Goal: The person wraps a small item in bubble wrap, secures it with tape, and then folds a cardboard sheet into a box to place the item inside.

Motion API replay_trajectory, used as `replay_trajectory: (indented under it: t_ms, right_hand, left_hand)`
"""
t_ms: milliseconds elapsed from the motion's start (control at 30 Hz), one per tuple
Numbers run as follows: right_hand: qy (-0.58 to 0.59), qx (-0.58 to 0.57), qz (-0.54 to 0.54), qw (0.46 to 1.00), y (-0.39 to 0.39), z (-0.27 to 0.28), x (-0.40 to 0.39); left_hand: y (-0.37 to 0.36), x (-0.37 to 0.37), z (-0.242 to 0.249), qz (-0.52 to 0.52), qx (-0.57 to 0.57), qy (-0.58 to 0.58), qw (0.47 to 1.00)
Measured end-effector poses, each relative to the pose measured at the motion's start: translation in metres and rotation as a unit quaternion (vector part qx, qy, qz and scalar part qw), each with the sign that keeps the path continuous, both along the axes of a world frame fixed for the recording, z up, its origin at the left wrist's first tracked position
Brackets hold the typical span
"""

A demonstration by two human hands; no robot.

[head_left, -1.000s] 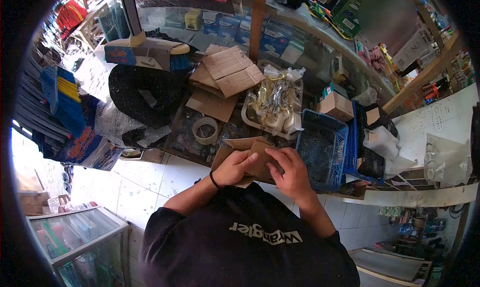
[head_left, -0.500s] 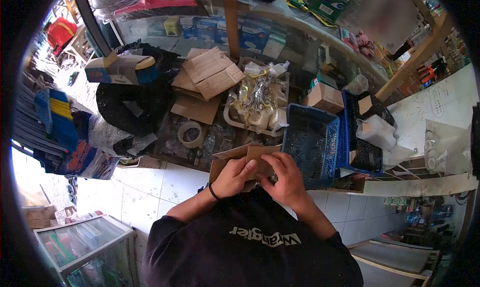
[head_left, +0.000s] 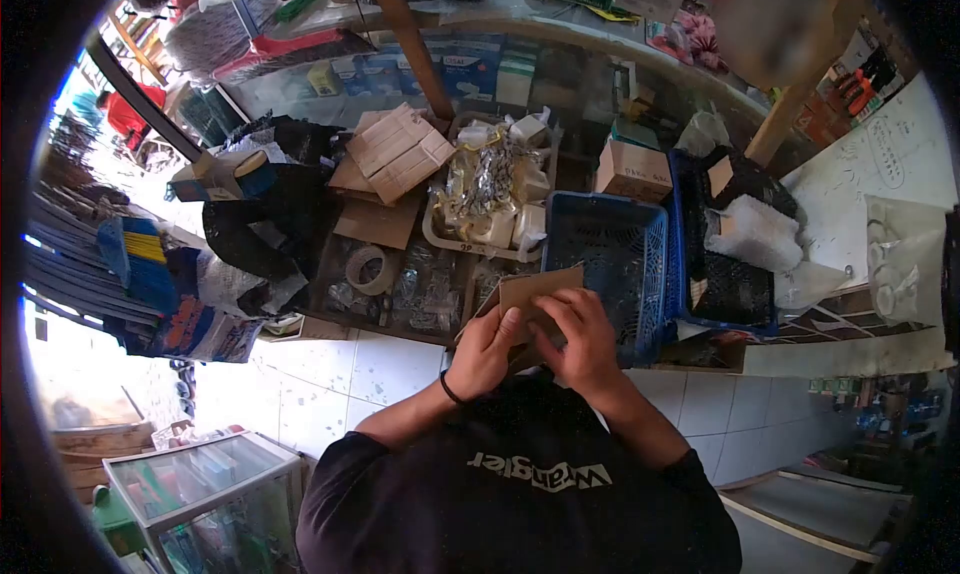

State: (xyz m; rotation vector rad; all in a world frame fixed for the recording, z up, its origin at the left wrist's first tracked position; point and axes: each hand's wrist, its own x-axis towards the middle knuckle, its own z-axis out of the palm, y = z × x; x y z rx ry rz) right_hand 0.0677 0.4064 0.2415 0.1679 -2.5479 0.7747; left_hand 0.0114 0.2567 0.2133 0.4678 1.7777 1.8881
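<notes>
Close to my chest, a folded piece of brown cardboard (head_left: 541, 285) is between my two hands. My left hand (head_left: 482, 356), with a black band at the wrist, grips its left side, thumb on top. My right hand (head_left: 583, 342) holds the right side, fingers bent over the front face and thumb below. Part of the cardboard is hidden behind the fingers. Just beyond it stands a blue plastic basket (head_left: 655, 259). A tray (head_left: 437, 236) of yellow and silver wrapped parts lies ahead of my hands.
Flat cardboard pieces (head_left: 375, 222) lie left of the tray. A tape roll (head_left: 371, 271) sits among small plastic packets. A tape dispenser (head_left: 225, 177) stands far left. At right are a marked carton (head_left: 633, 170) and bubble-wrapped goods (head_left: 755, 237). A glass case (head_left: 205, 484) stands lower left.
The view has turned slightly. The cardboard's front panel now stands higher and more angled to the right, and my right hand has shifted along with it. Both hands keep their hold.
</notes>
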Motion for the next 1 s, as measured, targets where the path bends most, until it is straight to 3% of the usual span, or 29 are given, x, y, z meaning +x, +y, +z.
replay_trajectory:
  t_ms: [300, 567, 667, 1000]
  right_hand:
    - [0.018, -0.012, -0.045, 0.999, 0.008, -0.019, 0.002]
    - [0.011, -0.094, -0.034, 0.995, 0.008, -0.009, 0.004]
    - [0.016, -0.084, -0.043, 0.995, 0.007, -0.015, 0.004]
    - [-0.001, -0.054, -0.066, 0.996, -0.007, -0.021, 0.003]
  left_hand:
    - [0.015, 0.012, -0.013, 0.043, 0.017, -0.042, 0.998]
    - [0.025, 0.007, -0.005, 0.068, 0.06, -0.094, 0.991]
    - [0.02, 0.002, -0.007, 0.035, -0.021, -0.031, 0.999]
    - [0.016, 0.005, -0.018, 0.064, -0.02, 0.01, 0.998]
